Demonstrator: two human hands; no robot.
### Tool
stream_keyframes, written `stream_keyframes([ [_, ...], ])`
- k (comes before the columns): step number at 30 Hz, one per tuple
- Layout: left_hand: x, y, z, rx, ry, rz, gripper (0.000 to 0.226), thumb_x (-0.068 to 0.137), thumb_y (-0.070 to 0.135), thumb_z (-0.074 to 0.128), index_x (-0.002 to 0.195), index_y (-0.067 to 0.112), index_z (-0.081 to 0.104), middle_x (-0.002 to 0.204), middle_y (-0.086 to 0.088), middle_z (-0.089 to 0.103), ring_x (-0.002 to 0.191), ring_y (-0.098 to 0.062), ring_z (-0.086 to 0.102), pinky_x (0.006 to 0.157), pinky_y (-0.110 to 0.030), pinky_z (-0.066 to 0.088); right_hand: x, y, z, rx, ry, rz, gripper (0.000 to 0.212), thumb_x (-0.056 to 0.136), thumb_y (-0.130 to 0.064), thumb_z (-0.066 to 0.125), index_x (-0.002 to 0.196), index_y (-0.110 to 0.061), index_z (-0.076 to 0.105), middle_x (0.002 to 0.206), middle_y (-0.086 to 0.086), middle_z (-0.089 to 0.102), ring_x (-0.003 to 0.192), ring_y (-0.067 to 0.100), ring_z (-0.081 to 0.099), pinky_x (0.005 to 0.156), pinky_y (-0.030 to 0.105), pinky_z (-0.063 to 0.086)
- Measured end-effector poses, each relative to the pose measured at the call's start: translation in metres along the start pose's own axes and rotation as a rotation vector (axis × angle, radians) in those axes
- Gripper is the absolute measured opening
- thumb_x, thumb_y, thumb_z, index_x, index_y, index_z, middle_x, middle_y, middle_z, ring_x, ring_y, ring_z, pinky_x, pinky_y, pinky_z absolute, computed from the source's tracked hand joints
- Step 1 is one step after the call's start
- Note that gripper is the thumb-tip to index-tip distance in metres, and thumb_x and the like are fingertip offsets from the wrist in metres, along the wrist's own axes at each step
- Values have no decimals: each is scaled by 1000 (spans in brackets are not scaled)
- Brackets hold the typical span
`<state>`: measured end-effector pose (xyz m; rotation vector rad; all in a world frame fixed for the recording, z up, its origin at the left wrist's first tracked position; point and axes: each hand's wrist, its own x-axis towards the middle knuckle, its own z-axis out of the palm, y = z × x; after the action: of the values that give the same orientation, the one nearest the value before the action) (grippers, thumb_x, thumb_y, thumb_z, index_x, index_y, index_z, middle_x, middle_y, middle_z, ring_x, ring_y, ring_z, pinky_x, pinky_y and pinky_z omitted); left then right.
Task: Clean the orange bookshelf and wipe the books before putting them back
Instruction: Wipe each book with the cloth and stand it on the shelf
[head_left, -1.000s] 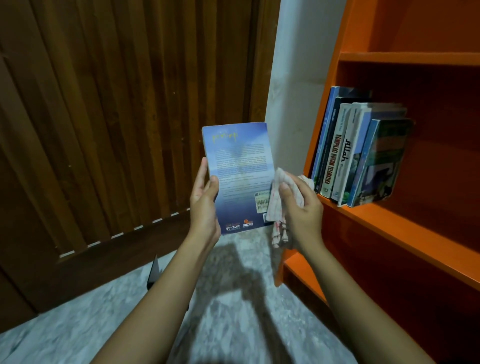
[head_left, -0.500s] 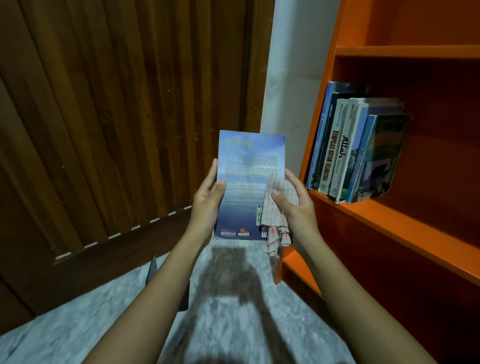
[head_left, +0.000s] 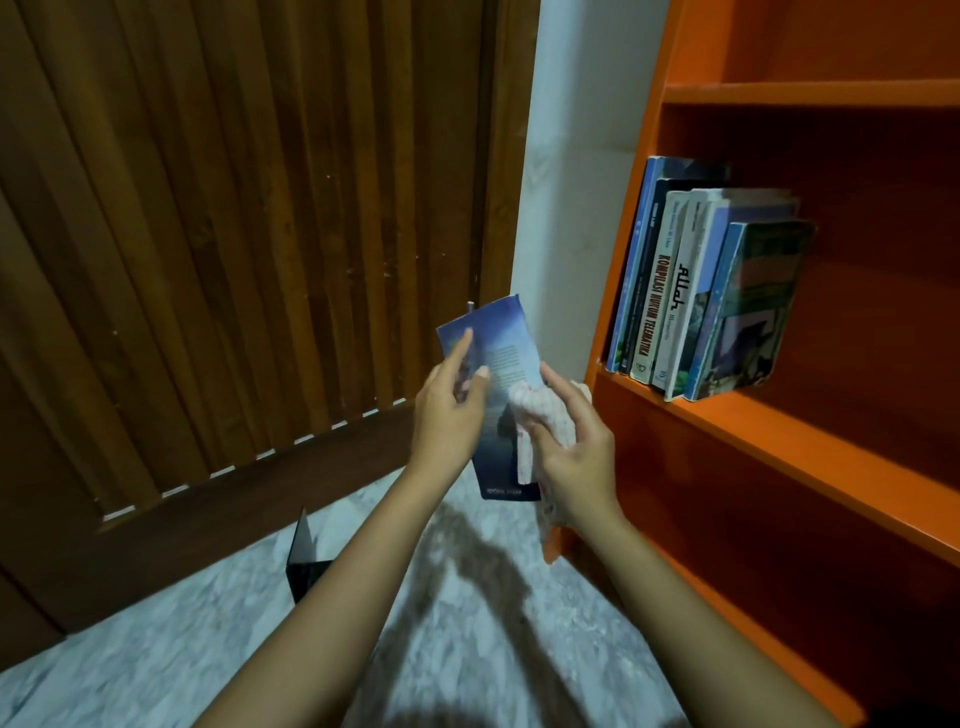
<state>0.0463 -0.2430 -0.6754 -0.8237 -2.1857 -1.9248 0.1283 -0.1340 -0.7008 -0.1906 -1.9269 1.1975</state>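
I hold a blue paperback book (head_left: 501, 353) upright in front of me, left of the orange bookshelf (head_left: 810, 447). My left hand (head_left: 449, 415) grips its left edge, index finger stretched up along the cover. My right hand (head_left: 571, 457) grips a white, red-checked cloth (head_left: 535, 415) and presses it against the cover's lower right part. Part of the cloth hangs below my wrist. Several books (head_left: 696, 291) stand leaning at the left end of the middle shelf.
A dark wooden slatted door (head_left: 234, 234) fills the left side. A white wall strip (head_left: 566, 182) separates it from the shelf. A dark folded object (head_left: 304, 561) stands on the marble floor (head_left: 156, 649) behind my left forearm. The shelf above and the one below show no books.
The book has turned from facing me flat to an angled, narrower pose and dropped lower. My left index finger now reaches up the cover. The cloth has slid along the cover.
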Motion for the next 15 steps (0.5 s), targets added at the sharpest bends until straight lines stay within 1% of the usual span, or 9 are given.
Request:
stream_keyframes([
  [2, 0, 1, 1, -49, -66, -17, 51, 97, 34, 46, 145, 36, 28, 144, 4, 42, 117, -3, 46, 96, -28, 47, -8, 5, 0, -95, -9, -85, 50, 84, -16, 64, 126, -38, 50, 120, -4, 60, 108, 11, 57, 86, 23, 50],
  [4, -1, 3, 2, -59, -84, -10, 56, 94, 44, 44, 146, 40, 22, 148, 6, 37, 127, -10, 42, 101, -33, 45, -16, 9, 1, -169, -30, -162, 46, 84, -24, 56, 127, -38, 50, 115, 6, 64, 97, 22, 62, 75, 37, 54],
  [5, -1, 5, 3, -52, -76, -9, 59, 92, 49, 44, 145, 42, 20, 148, 6, 37, 130, -13, 42, 102, -36, 45, -19, 10, 1, -197, -45, -192, 46, 83, -28, 51, 128, -35, 52, 111, 10, 64, 92, 27, 63, 69, 40, 54],
  [6, -2, 6, 4, -43, -63, -9, 62, 90, 52, 46, 145, 43, 18, 147, 6, 38, 129, -14, 43, 102, -36, 45, -21, 12, 2, -224, -57, -217, 47, 82, -29, 48, 129, -31, 53, 108, 13, 65, 88, 30, 64, 65, 39, 54],
  [7, -4, 8, 5, -27, -49, -12, 65, 88, 53, 48, 145, 43, 18, 146, 6, 40, 126, -10, 43, 100, -31, 45, -23, 13, 3, -254, -66, -240, 49, 81, -29, 46, 129, -27, 54, 104, 14, 65, 83, 31, 64, 61, 35, 52],
  [9, -5, 8, 7, 11, -11, -17, 66, 87, 49, 55, 144, 40, 22, 133, 8, 47, 107, 2, 48, 85, -14, 46, -25, 15, 5, -301, -76, -273, 50, 81, -28, 46, 131, -25, 53, 95, 11, 63, 71, 27, 61, 54, 23, 42],
  [10, -5, 7, 7, 19, 14, -15, 63, 88, 45, 57, 142, 38, 26, 125, 9, 51, 96, 4, 53, 77, -10, 47, -27, 15, 6, -308, -83, -284, 49, 82, -27, 47, 131, -27, 52, 89, 9, 62, 66, 23, 57, 51, 19, 36],
  [13, -4, -3, 9, 54, 74, -25, 52, 93, 34, 52, 140, 28, 30, 109, -6, 62, 82, -12, 64, 63, -15, 52, -32, 19, 10, -324, -110, -287, 48, 83, -25, 54, 131, -32, 49, 83, 4, 59, 64, 10, 46, 54, 4, 27],
  [15, -4, -8, 8, 68, 90, -47, 48, 97, 26, 47, 141, 19, 29, 109, -12, 62, 88, -19, 64, 64, -17, 50, -34, 24, 11, -326, -127, -250, 46, 84, -31, 55, 129, -33, 51, 89, 2, 62, 67, 7, 47, 56, 3, 32],
])
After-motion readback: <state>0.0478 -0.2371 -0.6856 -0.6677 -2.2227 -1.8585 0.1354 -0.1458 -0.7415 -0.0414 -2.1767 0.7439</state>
